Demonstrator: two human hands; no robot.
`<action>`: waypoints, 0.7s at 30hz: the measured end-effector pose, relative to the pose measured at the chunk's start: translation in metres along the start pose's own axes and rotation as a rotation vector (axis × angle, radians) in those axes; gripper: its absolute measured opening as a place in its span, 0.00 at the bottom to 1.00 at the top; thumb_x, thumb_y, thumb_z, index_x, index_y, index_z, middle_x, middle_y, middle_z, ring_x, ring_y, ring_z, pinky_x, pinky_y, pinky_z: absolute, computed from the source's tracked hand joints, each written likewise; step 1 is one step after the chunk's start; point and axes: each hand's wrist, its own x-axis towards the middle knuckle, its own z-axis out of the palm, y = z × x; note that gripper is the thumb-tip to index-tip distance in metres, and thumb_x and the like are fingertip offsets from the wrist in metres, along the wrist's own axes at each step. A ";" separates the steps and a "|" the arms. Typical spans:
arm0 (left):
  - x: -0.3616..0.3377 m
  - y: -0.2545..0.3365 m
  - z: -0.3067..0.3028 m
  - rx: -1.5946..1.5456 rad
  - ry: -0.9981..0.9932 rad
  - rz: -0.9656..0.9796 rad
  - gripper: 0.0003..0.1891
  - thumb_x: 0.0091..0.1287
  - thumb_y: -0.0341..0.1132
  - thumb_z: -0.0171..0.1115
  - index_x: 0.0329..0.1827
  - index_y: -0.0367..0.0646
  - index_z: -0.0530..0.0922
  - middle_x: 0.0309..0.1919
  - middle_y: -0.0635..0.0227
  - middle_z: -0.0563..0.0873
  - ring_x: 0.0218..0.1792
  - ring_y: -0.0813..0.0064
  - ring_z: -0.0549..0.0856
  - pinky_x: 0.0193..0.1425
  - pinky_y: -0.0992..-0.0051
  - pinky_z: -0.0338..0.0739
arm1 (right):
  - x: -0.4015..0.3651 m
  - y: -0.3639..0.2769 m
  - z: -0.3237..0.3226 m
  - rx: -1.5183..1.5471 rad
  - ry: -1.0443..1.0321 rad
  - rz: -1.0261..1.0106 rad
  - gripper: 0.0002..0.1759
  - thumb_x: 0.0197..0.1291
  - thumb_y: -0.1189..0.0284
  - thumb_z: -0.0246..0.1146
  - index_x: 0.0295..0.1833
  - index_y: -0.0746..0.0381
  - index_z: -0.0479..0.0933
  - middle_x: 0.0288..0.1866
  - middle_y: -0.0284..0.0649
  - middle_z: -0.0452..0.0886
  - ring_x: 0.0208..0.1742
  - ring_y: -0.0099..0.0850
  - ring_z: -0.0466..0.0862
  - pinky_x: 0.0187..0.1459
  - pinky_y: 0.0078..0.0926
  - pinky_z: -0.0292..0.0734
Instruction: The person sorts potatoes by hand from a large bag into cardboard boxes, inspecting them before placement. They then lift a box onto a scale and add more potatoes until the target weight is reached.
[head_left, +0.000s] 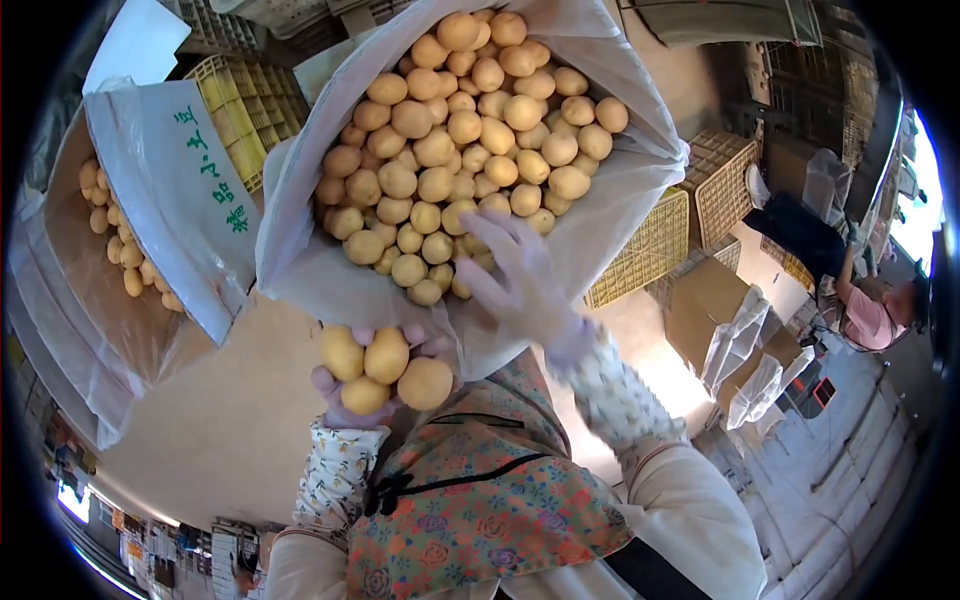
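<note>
Yellow crates (245, 105) and cardboard boxes (705, 300) are standing about a concrete floor, where another person (870, 310) is working far off to the right. A white sack (600, 230) is lying open, heaped with small potatoes (470, 130). The gloved left hand (335, 400) is cupping four potatoes (385, 365) just below the sack's rim. The right hand (520, 285), blurred, is spreading its fingers wide over the heap, gripping nothing.

Produce depot: potato sacks (625, 195), crates (245, 100)

Left hand (365, 395) cupped; right hand (520, 285) reaching, fingers splayed.
</note>
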 end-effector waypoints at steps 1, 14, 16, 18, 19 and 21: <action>0.002 0.004 0.002 -0.063 -0.037 -0.048 0.30 0.64 0.65 0.62 0.63 0.60 0.72 0.68 0.56 0.72 0.72 0.43 0.70 0.66 0.27 0.66 | 0.009 0.010 0.014 0.003 -0.131 0.200 0.24 0.55 0.65 0.68 0.58 0.57 0.75 0.61 0.47 0.75 0.61 0.49 0.77 0.59 0.47 0.74; 0.000 -0.003 0.003 -0.003 -0.050 -0.261 0.35 0.60 0.63 0.64 0.64 0.50 0.75 0.71 0.48 0.71 0.70 0.35 0.71 0.74 0.36 0.62 | 0.141 0.106 -0.039 -0.336 -0.133 0.538 0.31 0.59 0.62 0.61 0.70 0.53 0.68 0.57 0.57 0.77 0.56 0.53 0.80 0.58 0.49 0.78; 0.007 -0.003 0.020 -0.061 -0.025 -0.286 0.35 0.59 0.59 0.65 0.64 0.46 0.76 0.71 0.47 0.70 0.70 0.34 0.71 0.76 0.37 0.59 | 0.178 0.131 -0.029 -0.454 -0.336 0.488 0.27 0.61 0.61 0.62 0.66 0.50 0.71 0.62 0.56 0.76 0.59 0.50 0.81 0.63 0.45 0.76; 0.009 -0.004 0.022 -0.103 -0.053 -0.312 0.36 0.58 0.57 0.65 0.66 0.45 0.76 0.73 0.46 0.69 0.71 0.34 0.70 0.77 0.37 0.56 | 0.189 0.132 -0.027 -0.458 -0.370 0.405 0.25 0.63 0.61 0.62 0.65 0.51 0.72 0.59 0.57 0.78 0.59 0.50 0.81 0.62 0.46 0.75; 0.006 -0.006 0.017 -0.116 -0.066 -0.318 0.36 0.58 0.55 0.65 0.68 0.45 0.75 0.74 0.46 0.67 0.71 0.34 0.69 0.78 0.37 0.54 | 0.189 0.135 -0.026 -0.449 -0.402 0.391 0.25 0.63 0.62 0.62 0.66 0.52 0.72 0.61 0.55 0.78 0.60 0.48 0.81 0.62 0.43 0.76; 0.003 -0.011 0.013 -0.160 -0.089 -0.315 0.38 0.57 0.54 0.65 0.71 0.46 0.73 0.76 0.47 0.65 0.73 0.34 0.67 0.79 0.38 0.52 | 0.185 0.144 -0.032 -0.445 -0.465 0.364 0.26 0.65 0.63 0.63 0.67 0.55 0.73 0.64 0.51 0.77 0.64 0.43 0.81 0.62 0.38 0.78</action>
